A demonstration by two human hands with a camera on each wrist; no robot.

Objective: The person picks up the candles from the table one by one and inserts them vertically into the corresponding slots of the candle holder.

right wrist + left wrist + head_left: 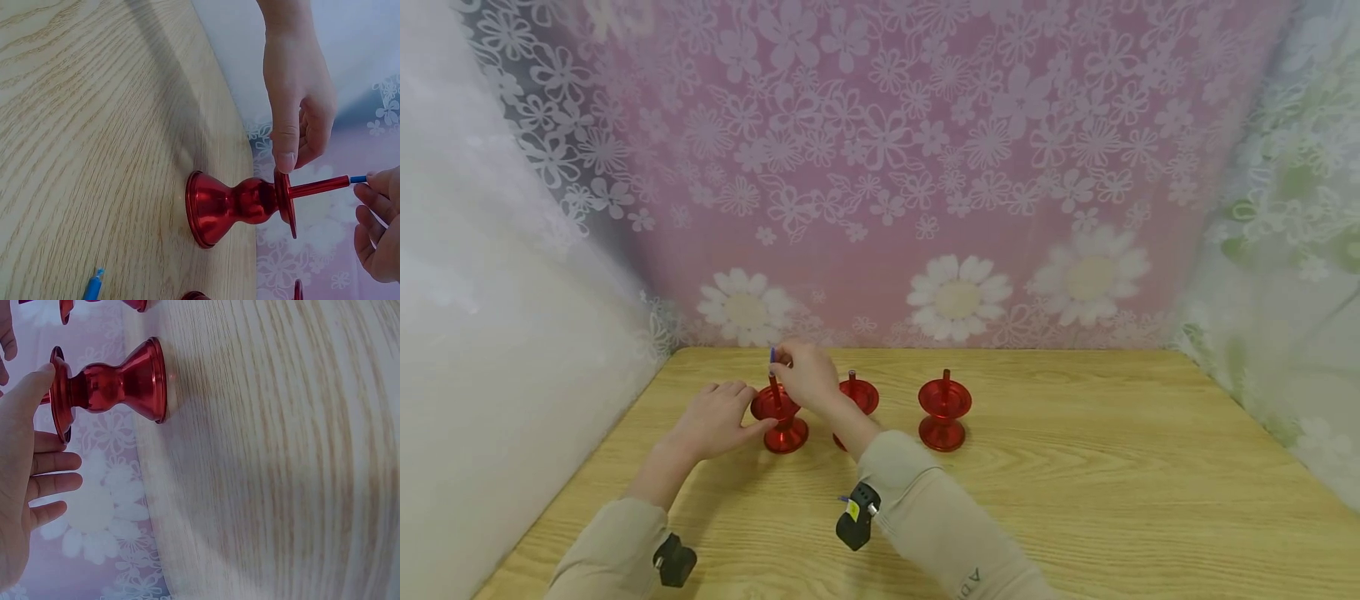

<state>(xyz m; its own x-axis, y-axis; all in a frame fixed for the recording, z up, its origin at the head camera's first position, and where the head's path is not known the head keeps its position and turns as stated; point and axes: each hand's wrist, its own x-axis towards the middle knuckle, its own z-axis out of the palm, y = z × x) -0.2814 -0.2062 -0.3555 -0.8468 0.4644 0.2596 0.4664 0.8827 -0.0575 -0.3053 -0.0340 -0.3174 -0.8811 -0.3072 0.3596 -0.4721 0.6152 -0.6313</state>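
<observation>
Three shiny red candle holders stand in a row, each with a wide dish and an upright tube. At the leftmost candle holder (pixel 786 435), my left hand (pixel 718 417) holds the dish rim, thumb on the near side; its other fingers (pixel 56 482) extend past the dish. My right hand (pixel 808 375) pinches a slim blue candle (pixel 358 179) between thumb and fingertips. The candle's lower end is at the top of that holder's red tube (pixel 319 187). My right hand and forearm partly cover the middle candle holder (pixel 863 395).
The rightmost red candle holder (pixel 943 433) stands apart on the wooden table (pixel 1112 467). Another blue candle (pixel 92 289) lies near my right wrist, partly out of view. A pink flowered cloth (pixel 880 167) hangs behind the table, with pale cloth at both sides.
</observation>
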